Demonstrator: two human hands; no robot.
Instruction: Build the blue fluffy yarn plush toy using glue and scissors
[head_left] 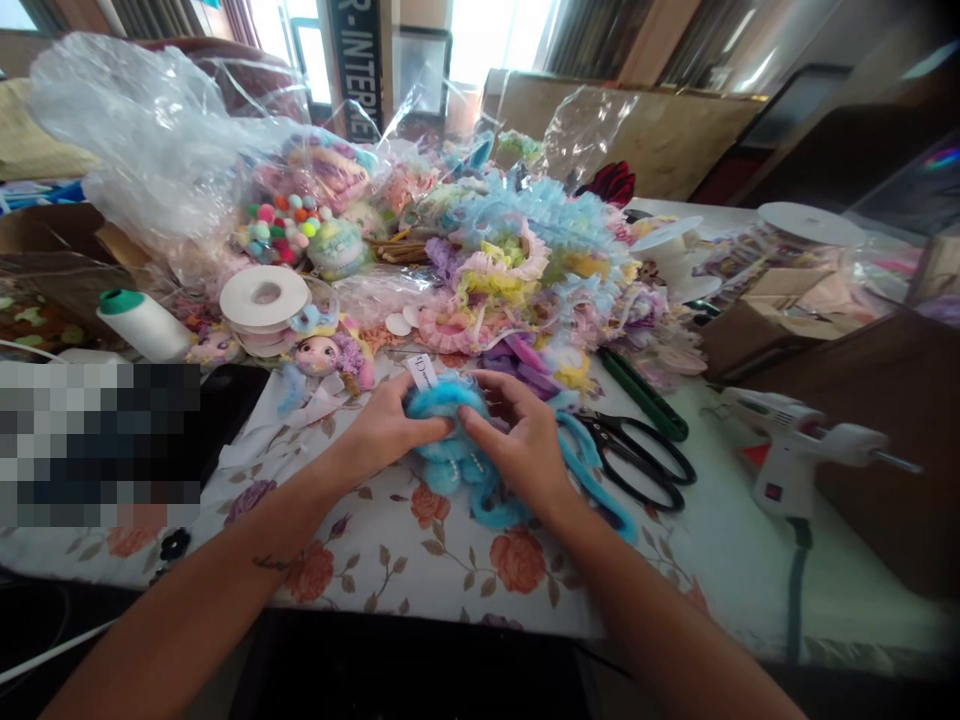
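Both of my hands hold a fluffy blue plush toy just above the flowered tablecloth. My left hand grips its left side, thumb across the front. On the other side my right hand is wrapped round it, thumb pressed into the fur. A white printed tag sticks up from the top, and small white beads show low on the front. A strip of blue fuzzy trim lies curled on the cloth and runs under my right hand; whether it joins the toy I cannot tell. Some fingertips are hidden behind the plush.
Black-handled scissors and a green utility knife lie right of my hands. Farther right is a white glue gun with its cord. Ruffled trims, a ribbon spool, doll heads and a thread cone crowd the back.
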